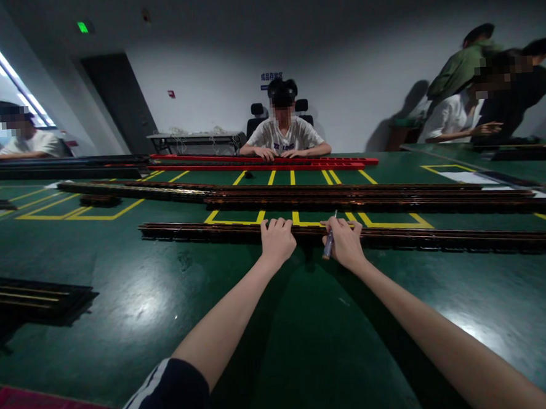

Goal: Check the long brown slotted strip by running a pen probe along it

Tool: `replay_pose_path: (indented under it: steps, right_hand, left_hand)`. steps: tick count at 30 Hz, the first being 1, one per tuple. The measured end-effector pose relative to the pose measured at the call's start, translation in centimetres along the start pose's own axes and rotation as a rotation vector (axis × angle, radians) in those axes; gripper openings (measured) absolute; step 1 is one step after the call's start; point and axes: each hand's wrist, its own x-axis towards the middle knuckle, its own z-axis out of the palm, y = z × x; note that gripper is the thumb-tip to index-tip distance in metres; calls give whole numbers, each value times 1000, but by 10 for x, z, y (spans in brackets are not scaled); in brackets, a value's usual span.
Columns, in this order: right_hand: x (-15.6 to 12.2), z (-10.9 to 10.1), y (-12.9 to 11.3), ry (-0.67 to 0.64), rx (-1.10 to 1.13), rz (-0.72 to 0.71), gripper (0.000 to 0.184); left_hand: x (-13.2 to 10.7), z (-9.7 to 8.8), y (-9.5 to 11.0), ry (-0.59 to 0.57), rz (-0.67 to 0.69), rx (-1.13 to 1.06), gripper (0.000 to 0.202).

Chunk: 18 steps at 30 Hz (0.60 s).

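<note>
A long, dark, glossy strip [200, 230] lies crosswise on the green table in front of me. My left hand [279, 242] grips this strip near its middle, with the fingers curled over the far edge. Just to the right, my right hand [347, 243] is closed round a small screwdriver-like tool [328, 245]. Its handle is purplish and points toward me, while a thin metal tip sticks up past the fingers. The fingers of this hand also rest against the strip. What lies under both palms is hidden.
Behind the strip lies a bundle of similar dark strips [369, 195]. More strips [33, 296] sit at the left. Yellow tape lines [394, 226] mark the green table [148, 360]. Across from me a person [283, 130] has both hands at a red rack [344, 162]. Other people are at both sides.
</note>
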Motion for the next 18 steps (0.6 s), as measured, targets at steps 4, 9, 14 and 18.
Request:
replay_pose_path:
  steps: [4, 9, 14, 18]
  right_hand:
    - [-2, -4, 1, 19, -20, -21, 25]
    - [-4, -7, -2, -14, -56, -88, 20]
    - [-2, -4, -3, -8, -59, -82, 8]
    - [0, -3, -2, 17, -9, -25, 13]
  left_hand:
    - [0, 0, -1, -22, 4, -21, 37]
    - [0, -1, 0, -31, -5, -21, 38]
    - [0, 0, 1, -3, 3, 20, 36]
    - [0, 0, 1, -10, 1, 1, 37]
